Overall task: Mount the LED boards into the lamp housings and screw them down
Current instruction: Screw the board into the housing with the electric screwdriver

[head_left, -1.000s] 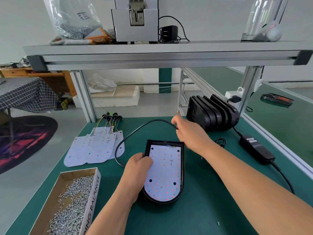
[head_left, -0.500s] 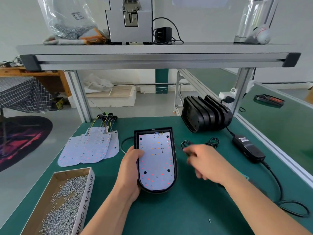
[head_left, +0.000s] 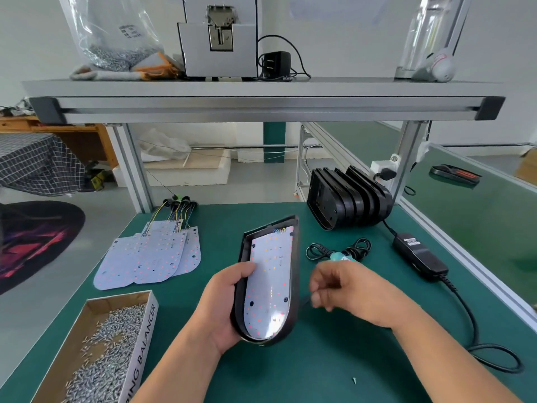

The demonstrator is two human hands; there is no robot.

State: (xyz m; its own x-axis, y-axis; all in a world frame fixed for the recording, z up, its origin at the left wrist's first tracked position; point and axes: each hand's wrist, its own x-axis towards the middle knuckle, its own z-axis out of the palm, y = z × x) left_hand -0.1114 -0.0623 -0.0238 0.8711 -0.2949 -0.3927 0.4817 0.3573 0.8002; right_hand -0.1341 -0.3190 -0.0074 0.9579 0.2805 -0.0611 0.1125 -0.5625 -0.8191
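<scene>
One lamp housing [head_left: 243, 251], black, is held over the middle of the green tabletop [head_left: 319, 367], with one white LED board [head_left: 273, 280] lying inside it; its long axis runs away from the person, rounded end nearest, square end farthest and leaning slightly right, open face tipped up and rightward; whether any edge touches the tabletop cannot be told; the left hand [head_left: 223, 303] grips the housing's left wall, thumb pressed on the board; the right hand [head_left: 348, 289] hovers just right of the housing, fingers curled and blurred, and whether it grasps anything cannot be told; beyond it lies one coiled black cable [head_left: 315, 251]; to the left, at least three spare boards [head_left: 151, 257] overlap flat, coloured wires at their far ends; at the far right about five empty housings [head_left: 345, 199] stand on edge in a row; one power adapter [head_left: 420, 255] lies near them; at the near left one open cardboard box [head_left: 145, 330] holds a heap of small screws [head_left: 107, 353]; on the shelf [head_left: 261, 88] above, one clear bag [head_left: 113, 33] holds more.
</scene>
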